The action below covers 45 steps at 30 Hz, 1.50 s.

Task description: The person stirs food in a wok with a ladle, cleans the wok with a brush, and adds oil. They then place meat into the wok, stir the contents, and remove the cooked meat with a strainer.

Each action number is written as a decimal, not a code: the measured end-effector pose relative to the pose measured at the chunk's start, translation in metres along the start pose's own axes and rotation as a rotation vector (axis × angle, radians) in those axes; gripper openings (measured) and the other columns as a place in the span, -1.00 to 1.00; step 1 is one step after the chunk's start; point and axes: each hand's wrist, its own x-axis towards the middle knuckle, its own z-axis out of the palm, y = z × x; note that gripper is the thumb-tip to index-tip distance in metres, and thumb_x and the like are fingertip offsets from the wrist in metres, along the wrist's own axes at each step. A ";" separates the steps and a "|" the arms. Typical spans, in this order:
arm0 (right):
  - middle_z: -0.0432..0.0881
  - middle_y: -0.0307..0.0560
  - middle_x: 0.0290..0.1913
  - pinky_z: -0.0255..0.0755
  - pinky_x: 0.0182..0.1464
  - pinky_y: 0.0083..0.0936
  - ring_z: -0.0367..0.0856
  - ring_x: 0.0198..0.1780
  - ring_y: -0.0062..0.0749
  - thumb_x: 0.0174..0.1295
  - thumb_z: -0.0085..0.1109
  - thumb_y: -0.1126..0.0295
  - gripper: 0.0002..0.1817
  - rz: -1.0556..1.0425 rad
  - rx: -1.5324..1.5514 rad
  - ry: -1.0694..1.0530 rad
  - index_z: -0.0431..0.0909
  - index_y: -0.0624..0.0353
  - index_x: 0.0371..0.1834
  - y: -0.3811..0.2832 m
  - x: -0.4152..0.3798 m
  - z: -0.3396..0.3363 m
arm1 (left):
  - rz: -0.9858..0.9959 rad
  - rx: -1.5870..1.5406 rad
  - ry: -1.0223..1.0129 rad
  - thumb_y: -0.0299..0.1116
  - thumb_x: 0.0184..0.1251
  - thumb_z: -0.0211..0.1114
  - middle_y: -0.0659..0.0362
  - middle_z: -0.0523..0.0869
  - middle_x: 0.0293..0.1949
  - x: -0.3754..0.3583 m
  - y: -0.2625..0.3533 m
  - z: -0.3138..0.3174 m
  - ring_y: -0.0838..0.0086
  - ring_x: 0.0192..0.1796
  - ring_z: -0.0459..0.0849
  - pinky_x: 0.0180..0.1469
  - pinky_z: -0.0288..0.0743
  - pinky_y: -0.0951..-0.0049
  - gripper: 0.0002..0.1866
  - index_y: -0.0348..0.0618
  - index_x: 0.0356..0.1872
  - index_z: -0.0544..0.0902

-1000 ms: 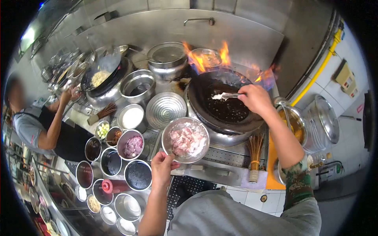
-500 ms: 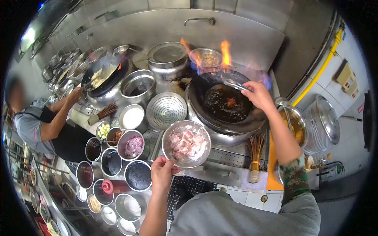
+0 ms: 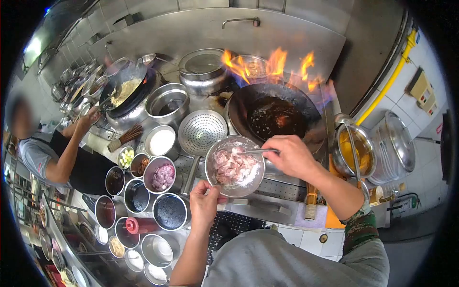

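My left hand (image 3: 204, 203) pinches the near rim of a metal bowl (image 3: 260, 174), with fingers closed on it. Inside the bowl lie pieces of raw meat (image 3: 232, 165) with a pale, floury coating. My right hand (image 3: 291, 154) is closed round a slim metal utensil (image 3: 260, 150). The utensil's far end goes into the meat, and its shape there is hidden. Just behind the bowl, a black wok (image 3: 306, 103) holds dark bubbling oil (image 3: 275, 119) with a small reddish piece in it.
Flames (image 3: 276, 62) rise behind the wok. A perforated strainer (image 3: 202, 133) stands left of it, and a pot of chopped onion (image 3: 162, 177) among several containers. A bamboo brush (image 3: 311, 203) lies at right, near a pot of yellow liquid (image 3: 356, 146). A co-worker (image 3: 62, 158) tends another wok.
My right hand has come from above the wok down to the bowl, and its utensil now reaches into the meat. The bowl has shifted slightly right. The flames have spread wider.
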 end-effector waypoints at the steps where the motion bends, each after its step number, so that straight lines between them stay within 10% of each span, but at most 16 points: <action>1: 0.65 0.01 -0.40 0.46 -0.36 -0.38 0.61 -0.42 -0.20 0.06 0.29 0.42 -0.84 0.070 0.055 0.031 0.63 0.25 -0.31 -0.003 0.001 -0.007 | -0.039 -0.042 0.000 -0.50 0.24 0.22 0.11 0.61 -0.47 0.004 -0.005 -0.003 0.51 -0.48 0.65 -0.43 0.62 0.55 -0.86 -0.25 -0.47 0.45; 4: 0.63 -0.05 -0.48 0.37 -0.46 -0.54 0.51 -0.55 -0.48 0.06 0.30 0.41 -0.83 0.192 0.120 0.146 0.64 0.24 -0.30 -0.005 0.009 -0.039 | -0.085 -0.084 0.001 -0.47 0.28 0.19 0.21 0.61 -0.49 0.009 -0.014 -0.007 0.59 -0.51 0.60 -0.40 0.61 0.59 -0.87 -0.17 -0.46 0.46; 9: 0.64 0.11 -0.41 0.45 -0.20 -0.23 0.61 -0.33 0.03 0.05 0.29 0.32 -0.80 0.172 -0.254 0.205 0.64 0.21 -0.35 0.068 0.040 -0.046 | -0.102 -0.119 0.005 -0.49 0.24 0.22 0.16 0.59 -0.49 0.003 -0.014 -0.008 0.54 -0.51 0.62 -0.40 0.63 0.55 -0.85 -0.22 -0.49 0.45; 16: 0.65 0.22 -0.25 0.49 -0.01 -0.14 0.62 -0.11 0.08 0.08 0.26 0.29 -0.75 0.503 -0.427 0.046 0.64 0.25 -0.29 0.168 0.070 0.020 | -0.145 -0.123 0.031 -0.46 0.27 0.22 0.16 0.60 -0.51 -0.007 -0.008 -0.013 0.55 -0.50 0.62 -0.39 0.63 0.56 -0.85 -0.21 -0.47 0.46; 23: 0.64 0.24 -0.23 0.46 -0.02 -0.14 0.60 -0.11 0.11 0.10 0.24 0.33 -0.75 0.300 -0.299 0.316 0.62 0.21 -0.18 0.112 0.062 -0.028 | -0.121 -0.135 0.064 -0.48 0.27 0.22 0.16 0.61 -0.48 -0.009 -0.007 -0.019 0.53 -0.50 0.63 -0.40 0.63 0.54 -0.85 -0.21 -0.47 0.45; 27: 0.68 0.00 -0.35 0.49 -0.19 -0.46 0.67 -0.29 -0.32 0.10 0.29 0.30 -0.77 0.226 0.178 -0.058 0.67 0.14 -0.21 0.031 0.033 -0.036 | -0.084 -0.147 0.079 -0.48 0.26 0.24 0.14 0.61 -0.45 -0.004 -0.006 -0.014 0.49 -0.49 0.64 -0.41 0.64 0.50 -0.84 -0.22 -0.48 0.44; 35: 0.62 0.03 -0.35 0.50 -0.22 -0.30 0.62 -0.27 -0.06 0.09 0.24 0.36 -0.80 -0.199 -0.117 -0.084 0.58 0.24 -0.27 -0.011 0.016 0.022 | 0.019 -0.047 -0.030 -0.51 0.27 0.21 0.21 0.60 -0.46 0.000 0.002 0.002 0.58 -0.50 0.62 -0.43 0.63 0.55 -0.85 -0.19 -0.47 0.44; 40: 0.65 -0.01 -0.40 0.47 -0.29 -0.51 0.63 -0.38 -0.36 0.10 0.27 0.41 -0.84 0.162 0.329 0.068 0.63 0.26 -0.31 -0.008 0.017 -0.002 | -0.026 -0.131 -0.029 -0.49 0.28 0.20 0.19 0.60 -0.46 0.010 -0.002 -0.003 0.57 -0.48 0.62 -0.42 0.62 0.56 -0.87 -0.20 -0.45 0.46; 45: 0.67 -0.05 -0.44 0.44 -0.33 -0.47 0.60 -0.46 -0.40 0.09 0.30 0.35 -0.82 0.253 0.058 0.264 0.65 0.20 -0.29 0.031 0.024 -0.050 | -0.080 -0.139 0.003 -0.48 0.28 0.21 0.19 0.58 -0.48 0.011 -0.010 -0.010 0.56 -0.49 0.61 -0.41 0.62 0.55 -0.86 -0.21 -0.46 0.46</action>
